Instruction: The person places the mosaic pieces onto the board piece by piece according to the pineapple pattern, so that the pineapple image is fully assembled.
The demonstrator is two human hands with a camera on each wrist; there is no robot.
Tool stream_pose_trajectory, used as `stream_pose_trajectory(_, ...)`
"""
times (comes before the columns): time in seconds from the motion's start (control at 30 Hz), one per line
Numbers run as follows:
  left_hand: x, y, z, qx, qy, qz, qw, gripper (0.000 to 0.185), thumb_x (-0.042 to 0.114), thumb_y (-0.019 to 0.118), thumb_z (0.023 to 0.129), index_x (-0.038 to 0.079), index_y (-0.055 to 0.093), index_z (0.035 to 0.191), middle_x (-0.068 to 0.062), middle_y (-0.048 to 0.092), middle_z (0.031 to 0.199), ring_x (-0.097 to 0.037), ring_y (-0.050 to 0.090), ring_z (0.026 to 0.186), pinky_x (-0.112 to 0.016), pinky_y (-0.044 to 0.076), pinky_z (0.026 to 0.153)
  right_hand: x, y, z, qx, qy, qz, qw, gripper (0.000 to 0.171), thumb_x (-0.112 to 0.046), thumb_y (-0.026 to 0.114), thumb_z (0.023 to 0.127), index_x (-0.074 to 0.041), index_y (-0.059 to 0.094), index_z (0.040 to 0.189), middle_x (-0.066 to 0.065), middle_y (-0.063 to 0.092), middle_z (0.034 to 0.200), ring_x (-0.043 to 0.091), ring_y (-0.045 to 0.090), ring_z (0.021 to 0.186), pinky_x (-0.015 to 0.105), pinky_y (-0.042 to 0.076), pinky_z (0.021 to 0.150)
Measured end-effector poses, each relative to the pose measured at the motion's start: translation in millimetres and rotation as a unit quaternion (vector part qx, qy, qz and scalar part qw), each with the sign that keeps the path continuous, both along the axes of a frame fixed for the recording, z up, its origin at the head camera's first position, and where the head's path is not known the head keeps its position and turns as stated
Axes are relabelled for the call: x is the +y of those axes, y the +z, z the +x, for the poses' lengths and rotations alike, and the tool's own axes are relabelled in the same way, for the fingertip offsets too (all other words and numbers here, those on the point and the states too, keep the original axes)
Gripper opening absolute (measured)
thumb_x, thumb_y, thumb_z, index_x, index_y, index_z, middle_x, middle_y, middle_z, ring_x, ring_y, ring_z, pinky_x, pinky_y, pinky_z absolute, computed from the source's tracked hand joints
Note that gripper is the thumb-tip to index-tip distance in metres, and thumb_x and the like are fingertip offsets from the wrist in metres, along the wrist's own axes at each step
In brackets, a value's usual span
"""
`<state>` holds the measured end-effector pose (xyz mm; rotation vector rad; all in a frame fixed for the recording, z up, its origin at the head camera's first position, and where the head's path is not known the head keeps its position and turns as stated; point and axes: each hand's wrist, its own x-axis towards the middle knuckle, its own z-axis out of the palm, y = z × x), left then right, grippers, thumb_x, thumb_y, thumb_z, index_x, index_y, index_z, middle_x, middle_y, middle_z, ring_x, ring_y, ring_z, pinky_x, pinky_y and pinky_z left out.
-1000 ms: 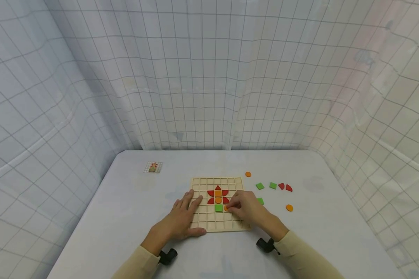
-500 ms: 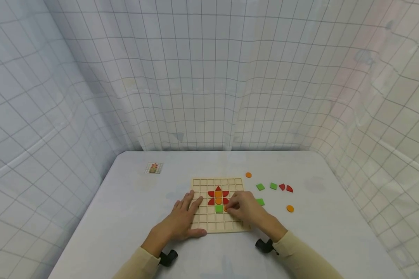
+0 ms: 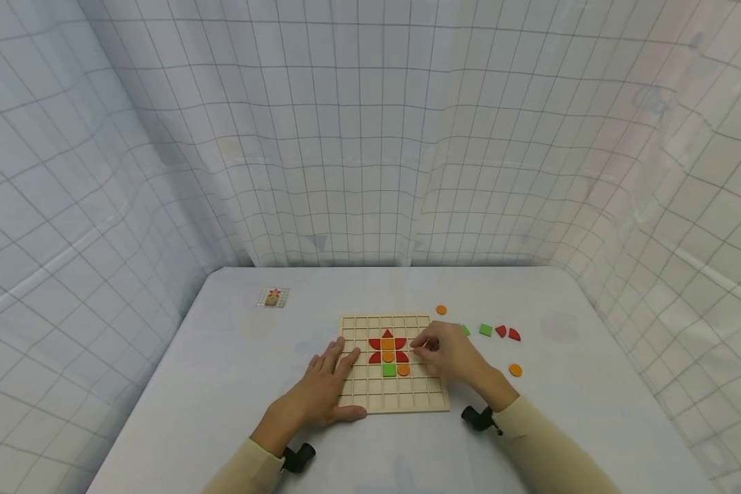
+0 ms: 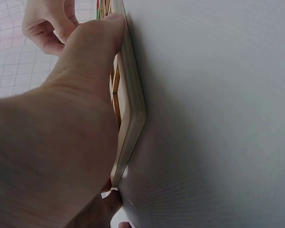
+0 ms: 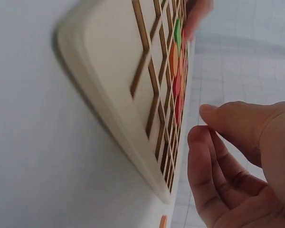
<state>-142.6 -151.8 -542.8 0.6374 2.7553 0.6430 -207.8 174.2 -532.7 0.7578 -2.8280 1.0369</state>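
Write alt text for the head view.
A left hand lies flat on a wooden grid board that holds a red, orange and green flower pattern, while the right hand hovers over its right side. Loose pieces lie on the table.

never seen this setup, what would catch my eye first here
First, the red and orange flower laid in the middle of the wooden grid board at the table's centre, with a green square and an orange disc just below it. The left hand rests flat on the board's left edge, while the right hand hovers over its right side. Loose pieces lie to the right.
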Motion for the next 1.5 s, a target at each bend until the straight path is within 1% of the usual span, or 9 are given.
stream_pose_trajectory(0.2,-2,0.2,0.7,0.002,-0.005,0.017,0.9998,0.117,0.060,0.092,0.097,0.006,0.032,0.182,-0.033,0.014,0.192,-0.056,0.019,0.180,-0.080,0.025,0.140,12,-1.6,-24.3,0.006,-0.040,0.010,0.999,0.012,-0.010,0.089,0.103,-0.008,0.090,0.115,0.007,0.087,0.111,0.012,0.075,0.090,0.022,0.059,0.075)
stream_pose_trajectory(0.23,-3,-3.7,0.4,0.011,-0.010,0.020,0.9997,0.115,0.062,0.089,0.100,0.006,0.031,0.182,-0.034,0.015,0.192,-0.057,0.020,0.179,-0.080,0.026,0.140,14,-2.7,-28.2,0.007,-0.049,0.011,0.999,0.013,-0.011,0.090,0.103,-0.008,0.090,0.116,0.008,0.086,0.113,0.014,0.076,0.091,0.023,0.058,0.074)
stream_pose_trajectory(0.33,-3,-2.3,1.4,0.013,-0.013,0.027,0.9995,0.114,0.060,0.090,0.100,0.005,0.032,0.181,-0.035,0.016,0.191,-0.058,0.021,0.178,-0.081,0.027,0.139,23,-4.6,-39.1,-0.001,-0.077,0.010,0.997,0.021,-0.014,0.089,0.104,-0.008,0.089,0.124,0.011,0.084,0.118,0.021,0.077,0.097,0.027,0.058,0.077)
stream_pose_trajectory(0.53,-2,2.3,2.2,-0.003,0.000,0.020,0.9998,0.117,0.060,0.092,0.097,0.006,0.032,0.182,-0.031,0.014,0.193,-0.054,0.019,0.181,-0.079,0.025,0.141,40,-7.2,-62.5,-0.049,-0.124,0.013,0.991,0.043,-0.026,0.089,0.106,-0.012,0.081,0.145,0.017,0.077,0.139,0.036,0.071,0.121,0.049,0.063,0.099)
stream_pose_trajectory(0.7,-1,1.8,3.4,-0.006,0.004,0.012,0.9999,0.118,0.062,0.093,0.096,0.008,0.032,0.183,-0.030,0.014,0.194,-0.052,0.020,0.181,-0.076,0.025,0.142,54,-12.0,-83.5,-0.084,-0.135,0.032,0.987,0.061,-0.032,0.093,0.102,-0.011,0.074,0.156,0.023,0.072,0.151,0.044,0.068,0.133,0.061,0.060,0.113)
stream_pose_trajectory(0.87,-2,0.4,3.5,-0.007,0.005,0.013,0.9999,0.118,0.061,0.093,0.096,0.008,0.032,0.183,-0.029,0.015,0.194,-0.051,0.020,0.181,-0.076,0.025,0.143,63,-17.3,-96.1,-0.122,-0.133,0.031,0.983,0.064,-0.033,0.095,0.099,-0.010,0.075,0.155,0.024,0.071,0.155,0.044,0.066,0.136,0.061,0.057,0.117)
stream_pose_trajectory(1.03,-2,1.0,3.9,-0.004,0.005,0.013,0.9999,0.119,0.061,0.093,0.096,0.007,0.032,0.183,-0.030,0.015,0.193,-0.052,0.021,0.181,-0.077,0.025,0.142,61,-19.4,-97.9,-0.122,-0.132,0.022,0.983,0.049,-0.031,0.094,0.100,-0.011,0.083,0.143,0.022,0.077,0.148,0.041,0.067,0.131,0.059,0.058,0.114)
stream_pose_trajectory(1.3,0,1.2,3.1,-0.002,0.006,0.001,1.0000,0.118,0.062,0.093,0.096,0.009,0.032,0.183,-0.029,0.015,0.194,-0.051,0.020,0.181,-0.076,0.025,0.143,58,-19.6,-94.0,-0.112,-0.139,0.007,0.984,0.031,-0.032,0.090,0.105,-0.012,0.090,0.128,0.015,0.085,0.132,0.029,0.069,0.109,0.036,0.055,0.089)
stream_pose_trajectory(1.5,1,0.9,3.1,-0.008,0.013,-0.006,0.9999,0.119,0.063,0.092,0.096,0.010,0.032,0.183,-0.028,0.014,0.194,-0.050,0.019,0.182,-0.075,0.025,0.144,58,-20.9,-91.4,-0.105,-0.134,0.000,0.985,0.030,-0.032,0.090,0.105,-0.011,0.090,0.126,0.015,0.085,0.127,0.025,0.070,0.102,0.032,0.054,0.083)
